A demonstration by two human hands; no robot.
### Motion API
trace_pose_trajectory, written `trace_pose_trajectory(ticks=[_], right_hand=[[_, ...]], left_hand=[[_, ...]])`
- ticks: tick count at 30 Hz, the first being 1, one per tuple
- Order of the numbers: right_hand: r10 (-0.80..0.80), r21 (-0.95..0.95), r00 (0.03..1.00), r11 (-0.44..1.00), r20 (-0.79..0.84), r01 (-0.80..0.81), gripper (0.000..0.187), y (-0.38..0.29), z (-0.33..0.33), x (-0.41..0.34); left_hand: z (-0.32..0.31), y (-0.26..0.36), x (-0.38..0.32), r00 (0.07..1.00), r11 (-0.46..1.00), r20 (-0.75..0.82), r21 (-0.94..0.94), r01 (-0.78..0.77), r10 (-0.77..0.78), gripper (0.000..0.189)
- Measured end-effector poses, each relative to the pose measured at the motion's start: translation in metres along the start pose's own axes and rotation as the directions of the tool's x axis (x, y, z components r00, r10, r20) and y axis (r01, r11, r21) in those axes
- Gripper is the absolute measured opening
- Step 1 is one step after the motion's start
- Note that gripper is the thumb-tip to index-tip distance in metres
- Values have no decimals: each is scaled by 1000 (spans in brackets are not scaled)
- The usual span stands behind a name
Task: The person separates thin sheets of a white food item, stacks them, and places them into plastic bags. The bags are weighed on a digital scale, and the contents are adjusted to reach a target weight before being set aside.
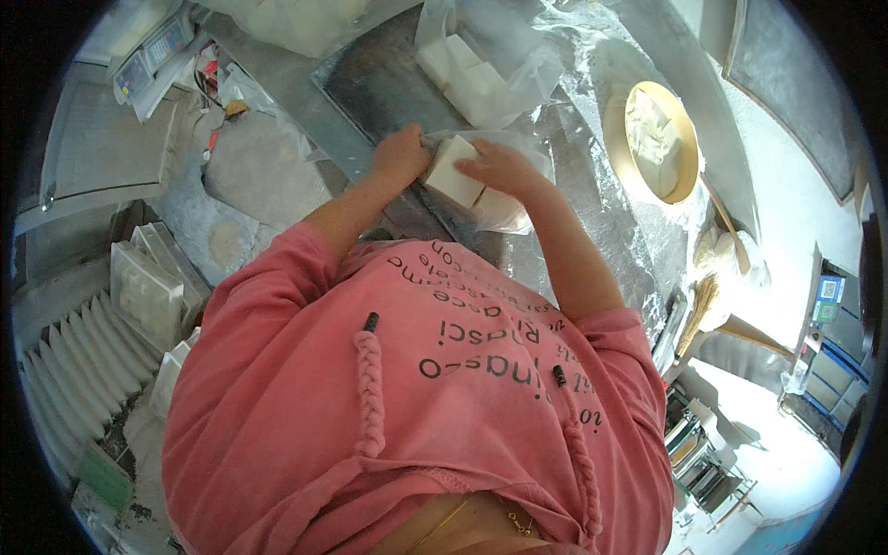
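My right hand [505, 168] grips a white, square-edged block [447, 173] that looks like steamed bread. The block sits at the mouth of a clear plastic bag [535, 151]. Another pale block [501, 208] lies beside it, partly under the film. With fingers curled in, my left hand [402, 156] pinches the bag's edge left of the block; the fingertips are partly hidden. Beyond both hands, a second clear bag [531, 83] holds several similar white blocks [465, 66] on a dark board [374, 76].
A round wooden-rimmed sieve or tub [614, 149] with pale dough-like material stands at right on the flour-dusted worktop [583, 180]. A straw brush [697, 312] lies nearer me. At far left are a scale [152, 59] and plastic boxes [146, 295].
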State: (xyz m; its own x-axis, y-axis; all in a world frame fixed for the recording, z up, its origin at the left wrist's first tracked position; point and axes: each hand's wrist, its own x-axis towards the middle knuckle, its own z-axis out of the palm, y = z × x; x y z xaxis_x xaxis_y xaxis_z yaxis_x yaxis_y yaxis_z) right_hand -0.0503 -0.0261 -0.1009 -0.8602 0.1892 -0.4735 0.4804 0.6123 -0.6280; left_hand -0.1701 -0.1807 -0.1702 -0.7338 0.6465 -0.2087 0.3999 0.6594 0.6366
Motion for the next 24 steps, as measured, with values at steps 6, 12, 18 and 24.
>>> trace_pose_trajectory(ticks=[6,12,18,24], right_hand=[[-17,-34,1000,999,15,18,51,-1,-2,0],[-29,-18,999,999,-24,28,51,1,0,0],[-2,-31,999,1000,45,4,57,-5,-6,-3],[10,-104,1000,995,24,-8,58,-12,-8,-1]], left_hand=[[3,7,6,992,994,-93,67,-84,90,18],[2,-4,3,945,974,-294,-127,-188,144,20],[-36,11,35,933,753,-355,-631,-185,-68,32],[-44,31,-15,795,902,-520,-98,-420,314,25]])
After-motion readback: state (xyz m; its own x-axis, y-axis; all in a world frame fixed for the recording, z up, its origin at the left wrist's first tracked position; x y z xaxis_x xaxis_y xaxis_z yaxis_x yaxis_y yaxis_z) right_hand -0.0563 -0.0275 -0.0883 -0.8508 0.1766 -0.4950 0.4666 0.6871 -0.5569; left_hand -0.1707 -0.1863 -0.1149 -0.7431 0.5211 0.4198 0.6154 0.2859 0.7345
